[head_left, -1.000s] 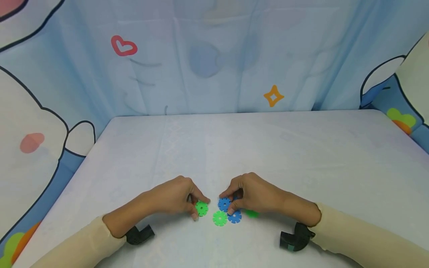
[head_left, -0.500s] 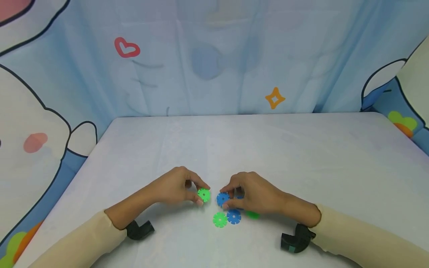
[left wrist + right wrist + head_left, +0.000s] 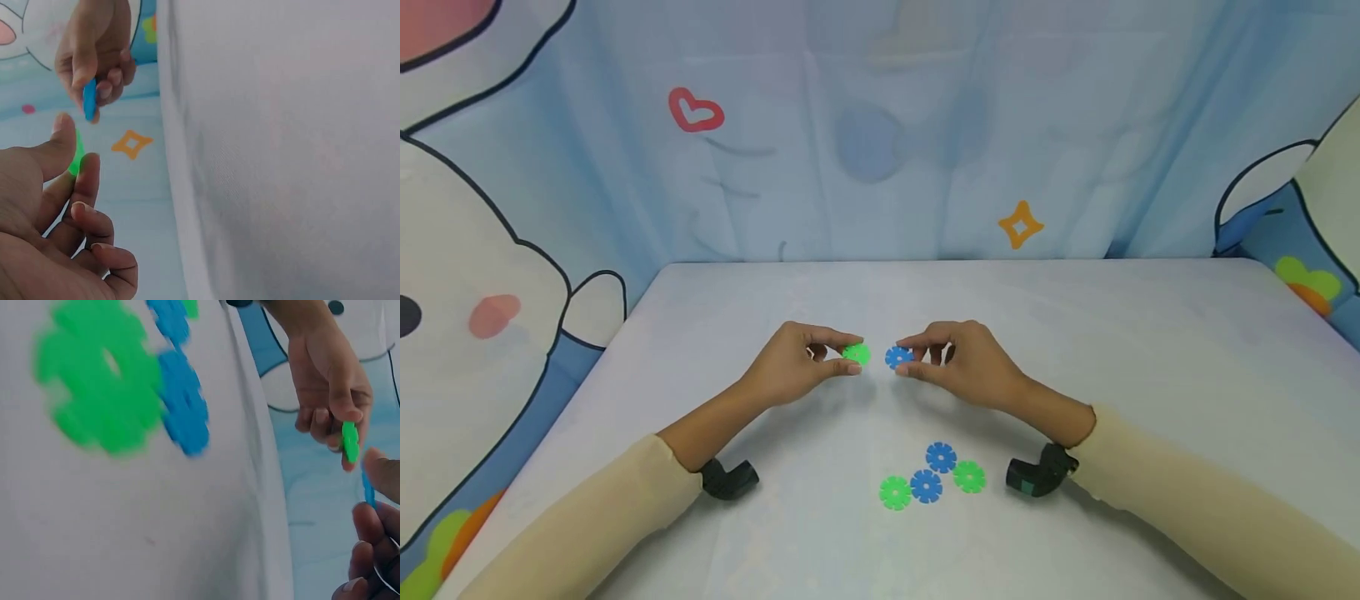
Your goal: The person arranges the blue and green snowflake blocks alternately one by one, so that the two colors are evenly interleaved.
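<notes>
Moved toward the far edge of the worktop [image 3: 1037, 317]: left hand [image 3: 797, 362] pinching green disc [image 3: 857, 354], right hand [image 3: 966, 362] pinching blue disc [image 3: 897, 357]. Both discs thus lifted, but apart.

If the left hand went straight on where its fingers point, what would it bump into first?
Most likely the blue disc that the right hand pinches, though the exact depth is hard to judge.

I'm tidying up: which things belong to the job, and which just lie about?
Probably the job:
green notched plastic-looking disc, in the left hand
blue notched plastic-looking disc, in the right hand

Lying about, perhaps spare:
two green notched discs
two blue notched discs
</notes>
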A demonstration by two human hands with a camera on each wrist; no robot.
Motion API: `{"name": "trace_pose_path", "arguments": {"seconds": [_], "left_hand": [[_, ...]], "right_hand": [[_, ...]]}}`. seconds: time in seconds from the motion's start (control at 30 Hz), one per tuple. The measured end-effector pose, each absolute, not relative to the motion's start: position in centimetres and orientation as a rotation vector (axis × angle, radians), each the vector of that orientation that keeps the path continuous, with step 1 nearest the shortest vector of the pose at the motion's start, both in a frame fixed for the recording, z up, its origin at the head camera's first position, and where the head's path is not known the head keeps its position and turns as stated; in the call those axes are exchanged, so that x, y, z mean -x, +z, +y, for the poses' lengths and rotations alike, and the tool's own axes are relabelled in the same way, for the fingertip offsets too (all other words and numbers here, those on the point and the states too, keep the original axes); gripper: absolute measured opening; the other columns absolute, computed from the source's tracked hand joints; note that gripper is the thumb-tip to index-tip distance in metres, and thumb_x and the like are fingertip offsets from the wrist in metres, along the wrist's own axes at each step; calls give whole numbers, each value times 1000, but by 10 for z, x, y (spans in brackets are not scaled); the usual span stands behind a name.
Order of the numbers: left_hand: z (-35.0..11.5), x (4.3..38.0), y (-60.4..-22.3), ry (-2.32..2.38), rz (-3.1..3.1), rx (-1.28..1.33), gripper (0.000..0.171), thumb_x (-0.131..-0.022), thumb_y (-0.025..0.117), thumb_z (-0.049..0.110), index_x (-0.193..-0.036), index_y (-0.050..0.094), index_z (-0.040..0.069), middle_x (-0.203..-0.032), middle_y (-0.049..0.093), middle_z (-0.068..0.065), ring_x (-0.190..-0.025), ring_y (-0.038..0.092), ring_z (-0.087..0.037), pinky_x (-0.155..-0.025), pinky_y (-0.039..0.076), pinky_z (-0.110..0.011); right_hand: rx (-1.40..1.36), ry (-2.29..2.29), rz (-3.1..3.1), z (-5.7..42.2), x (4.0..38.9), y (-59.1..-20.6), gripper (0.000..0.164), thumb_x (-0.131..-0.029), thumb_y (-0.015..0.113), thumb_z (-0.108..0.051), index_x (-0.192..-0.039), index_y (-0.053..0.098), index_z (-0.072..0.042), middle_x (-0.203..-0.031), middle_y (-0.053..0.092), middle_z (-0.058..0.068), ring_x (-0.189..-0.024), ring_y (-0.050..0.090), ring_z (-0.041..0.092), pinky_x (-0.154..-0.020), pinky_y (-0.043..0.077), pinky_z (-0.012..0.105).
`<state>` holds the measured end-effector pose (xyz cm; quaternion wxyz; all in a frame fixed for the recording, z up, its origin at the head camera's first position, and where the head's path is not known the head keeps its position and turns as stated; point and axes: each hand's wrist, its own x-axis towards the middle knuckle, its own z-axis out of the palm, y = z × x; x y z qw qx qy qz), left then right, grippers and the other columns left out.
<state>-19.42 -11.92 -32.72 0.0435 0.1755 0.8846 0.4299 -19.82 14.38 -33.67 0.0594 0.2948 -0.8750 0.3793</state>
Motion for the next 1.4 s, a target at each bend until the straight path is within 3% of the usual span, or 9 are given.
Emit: {"name": "trace_pose_path", "arguments": {"seconds": [0.27, 0.47, 0.67, 0.9, 1.23, 1.4], "left_hand": [[-115, 224, -335, 1277, 2683, -463, 32, -87, 74, 37, -117, 74, 25, -109, 72, 2, -72, 56, -17, -58, 43, -27], [-109, 240, -342, 1263, 2676, -453, 31, -89, 74, 34, -117, 73, 22, -111, 72, -1, -74, 58, -17, -61, 47, -27], [-106, 247, -349, 1168, 2655, -456, 31, -89, 74, 33, -116, 71, 17, -113, 70, -3, -93, 65, -18, -72, 52, -27], [-107, 251, -355, 1062, 2671, -518, 32, -84, 79, 30, -110, 72, 13, -110, 71, -3, -93, 63, -15, -76, 50, -25], [-107, 250, -358, 990, 2761, -530, 32, -77, 85, 32, -103, 76, 17, -98, 73, 3, -86, 61, -12, -73, 47, -26], [-105, 249, -356, 999, 2779, -519, 32, -75, 87, 32, -102, 78, 18, -96, 75, 4, -90, 63, -12, -73, 47, -26]], "right_hand": [[-632, 1346, -2670, 138, 243, -347, 35, -87, 75, -38, -113, 76, -15, -88, 70, 0, -74, 60, 17, -53, 43, 26], [-628, 1384, -2736, 136, 256, -358, 36, -87, 74, -37, -115, 74, -15, -91, 69, 3, -71, 61, 18, -53, 44, 26], [-695, 1306, -2768, 133, 258, -366, 34, -87, 76, -32, -114, 75, -13, -88, 70, 2, -70, 58, 16, -55, 43, 25], [-784, 1048, -2828, 130, 255, -370, 33, -83, 80, -32, -109, 77, -13, -82, 66, -3, -69, 54, 12, -63, 44, 27], [-829, 936, -2821, 126, 253, -372, 33, -81, 81, -32, -108, 77, -13, -82, 64, -3, -66, 51, 10, -60, 42, 26], [-833, 897, -2822, 127, 254, -374, 35, -80, 82, -37, -107, 78, -15, -82, 64, -3, -68, 51, 11, -61, 42, 26]]}}
